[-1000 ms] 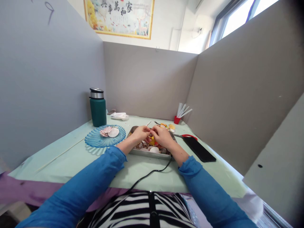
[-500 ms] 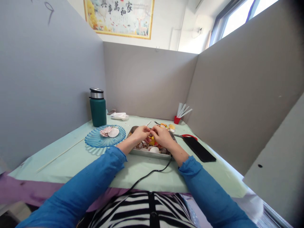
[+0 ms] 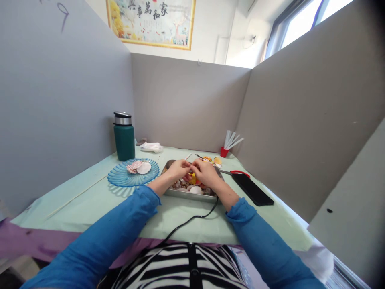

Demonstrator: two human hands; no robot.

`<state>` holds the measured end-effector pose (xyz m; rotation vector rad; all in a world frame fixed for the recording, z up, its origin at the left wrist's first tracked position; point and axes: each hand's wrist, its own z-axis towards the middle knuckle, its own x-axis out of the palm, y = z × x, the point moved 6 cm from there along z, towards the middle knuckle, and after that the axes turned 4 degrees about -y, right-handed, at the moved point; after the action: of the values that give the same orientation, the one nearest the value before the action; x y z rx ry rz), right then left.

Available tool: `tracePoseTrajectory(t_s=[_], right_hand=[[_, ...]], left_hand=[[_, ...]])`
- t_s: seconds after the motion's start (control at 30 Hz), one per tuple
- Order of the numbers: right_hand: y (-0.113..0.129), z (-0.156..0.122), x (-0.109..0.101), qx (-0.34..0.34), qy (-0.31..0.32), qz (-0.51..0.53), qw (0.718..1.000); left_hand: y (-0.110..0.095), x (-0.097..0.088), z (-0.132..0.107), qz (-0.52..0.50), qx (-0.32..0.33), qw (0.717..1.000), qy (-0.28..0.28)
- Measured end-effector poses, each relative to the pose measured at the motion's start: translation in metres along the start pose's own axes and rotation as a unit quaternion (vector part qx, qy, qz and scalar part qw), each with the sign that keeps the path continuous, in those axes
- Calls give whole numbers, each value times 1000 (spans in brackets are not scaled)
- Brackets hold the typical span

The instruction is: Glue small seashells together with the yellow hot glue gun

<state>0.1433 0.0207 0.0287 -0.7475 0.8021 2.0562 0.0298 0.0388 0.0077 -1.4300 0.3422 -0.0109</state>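
Note:
My left hand (image 3: 179,169) and my right hand (image 3: 204,172) meet over a shallow metal tray (image 3: 188,196), fingertips together. Both are closed in a pinch; whatever lies between the fingers is too small and too covered to name. Below them the tray holds several shells, among them a white shell (image 3: 195,190) near the front rim and a yellow piece (image 3: 192,179) partly behind the fingers. A thin white stick (image 3: 188,156) shows just beyond my left fingertips. From the tray's front right corner a black cord (image 3: 192,218) runs toward me.
On the left, a blue glass plate (image 3: 116,176) carries several shells, with a green bottle (image 3: 124,140) behind it. To the right lie red-handled scissors (image 3: 240,173) and a black phone (image 3: 252,189). A red cup (image 3: 224,152) of white sticks and colourful shells (image 3: 215,161) stand farther back.

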Motion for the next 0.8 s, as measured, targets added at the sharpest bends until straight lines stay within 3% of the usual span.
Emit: tracePoseTrajectory(t_s=[0.3,0.8], right_hand=[[1,0,-2,-8,-13,14,1000],[-1,1,-5,9,-29,23,999]], left_hand=[[-2,-5,2,-43,15,998,-33],[-2,-5,3,-70,13,997,-31]])
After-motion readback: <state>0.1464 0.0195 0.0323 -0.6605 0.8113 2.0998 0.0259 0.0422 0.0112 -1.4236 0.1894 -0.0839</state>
